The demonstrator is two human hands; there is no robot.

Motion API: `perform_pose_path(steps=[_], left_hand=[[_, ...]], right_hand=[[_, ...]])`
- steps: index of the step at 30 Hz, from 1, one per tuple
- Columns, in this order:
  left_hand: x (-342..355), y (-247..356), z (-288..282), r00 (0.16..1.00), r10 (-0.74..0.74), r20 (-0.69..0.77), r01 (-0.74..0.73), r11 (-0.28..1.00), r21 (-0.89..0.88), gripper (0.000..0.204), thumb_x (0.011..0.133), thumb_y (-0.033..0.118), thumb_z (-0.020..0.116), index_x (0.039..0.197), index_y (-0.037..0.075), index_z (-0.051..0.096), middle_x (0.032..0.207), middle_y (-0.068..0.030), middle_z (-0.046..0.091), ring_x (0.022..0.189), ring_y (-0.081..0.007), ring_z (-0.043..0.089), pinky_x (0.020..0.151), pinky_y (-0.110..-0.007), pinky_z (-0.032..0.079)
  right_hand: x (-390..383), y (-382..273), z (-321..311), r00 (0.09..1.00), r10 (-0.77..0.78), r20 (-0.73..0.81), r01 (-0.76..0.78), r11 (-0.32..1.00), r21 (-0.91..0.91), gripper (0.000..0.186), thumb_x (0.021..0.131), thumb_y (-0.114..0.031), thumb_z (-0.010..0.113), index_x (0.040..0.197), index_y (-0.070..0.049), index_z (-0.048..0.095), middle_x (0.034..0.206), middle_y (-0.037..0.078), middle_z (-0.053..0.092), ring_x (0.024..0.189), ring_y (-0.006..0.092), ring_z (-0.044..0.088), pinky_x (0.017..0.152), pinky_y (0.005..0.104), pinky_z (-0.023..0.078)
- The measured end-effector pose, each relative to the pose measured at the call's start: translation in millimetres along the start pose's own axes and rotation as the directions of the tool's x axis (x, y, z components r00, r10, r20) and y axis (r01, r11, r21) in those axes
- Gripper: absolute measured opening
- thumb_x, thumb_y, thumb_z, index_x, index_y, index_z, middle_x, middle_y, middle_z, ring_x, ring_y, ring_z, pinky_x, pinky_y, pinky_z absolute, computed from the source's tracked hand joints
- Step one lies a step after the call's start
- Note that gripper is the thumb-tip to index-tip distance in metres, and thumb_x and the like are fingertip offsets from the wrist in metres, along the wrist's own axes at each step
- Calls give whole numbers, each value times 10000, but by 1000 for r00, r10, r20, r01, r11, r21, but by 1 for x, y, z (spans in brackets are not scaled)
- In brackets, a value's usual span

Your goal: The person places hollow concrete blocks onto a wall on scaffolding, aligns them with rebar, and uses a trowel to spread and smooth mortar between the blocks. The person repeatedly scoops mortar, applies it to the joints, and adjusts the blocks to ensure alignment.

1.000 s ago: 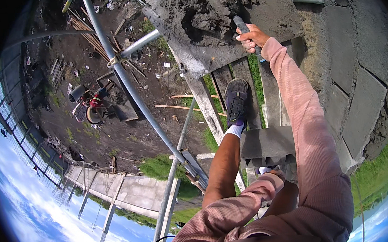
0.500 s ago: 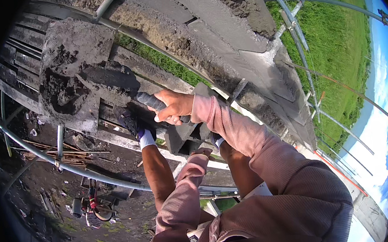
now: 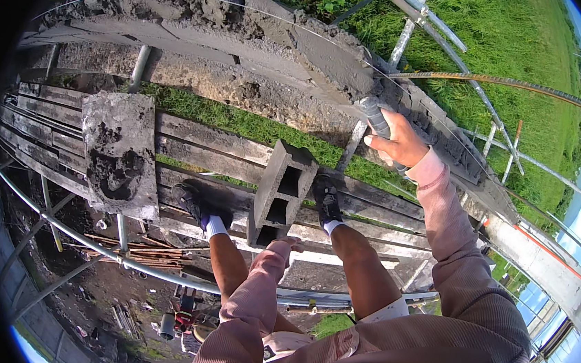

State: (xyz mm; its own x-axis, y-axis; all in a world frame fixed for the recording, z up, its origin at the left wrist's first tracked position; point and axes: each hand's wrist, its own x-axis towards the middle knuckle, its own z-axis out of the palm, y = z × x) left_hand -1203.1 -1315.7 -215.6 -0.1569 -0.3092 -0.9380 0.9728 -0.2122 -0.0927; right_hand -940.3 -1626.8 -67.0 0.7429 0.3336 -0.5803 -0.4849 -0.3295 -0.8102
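Note:
My right hand is wrapped round the grey handle of a trowel. The trowel's mortar-coated blade lies over the top of the block wall, pointing up and left, hard to tell from the mortar around it. Between my feet, a hollow concrete block stands on the planks with its cavities facing right and toward me. My left hand is at the block's near end, its fingers bent against it and partly hidden.
A mortar board with dark wet mortar lies on the plank scaffold at left. Gaps run between planks. Metal pipes edge the scaffold; a string line runs along the wall. Steel bars lie on the ground below.
My right hand has moved the trowel from the mortar board rightward to the wall top. The view has shifted, showing more of the block. My left hand stays by its near end.

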Motion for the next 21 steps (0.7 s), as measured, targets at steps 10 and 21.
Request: perform_pose_path(steps=[10,21], left_hand=[[41,-25,-13,996,73,53,-74,997,21,344,1001,326,480,1239,141,646,982,-77,705,495,-133,475,468,-313,409],[74,-4,0,948,318,15,-314,941,-123,372,962,375,519,1228,152,652,1022,-71,689,574,-169,496,505,-338,424]], right_hand=[[30,53,3,711,-352,-609,-301,630,-716,409,880,-217,669,1227,-72,508,953,235,684,885,446,653,742,515,515],[21,55,74,692,-387,-610,-288,626,-725,454,911,-271,648,1290,-49,532,1046,245,678,927,464,639,786,517,493]])
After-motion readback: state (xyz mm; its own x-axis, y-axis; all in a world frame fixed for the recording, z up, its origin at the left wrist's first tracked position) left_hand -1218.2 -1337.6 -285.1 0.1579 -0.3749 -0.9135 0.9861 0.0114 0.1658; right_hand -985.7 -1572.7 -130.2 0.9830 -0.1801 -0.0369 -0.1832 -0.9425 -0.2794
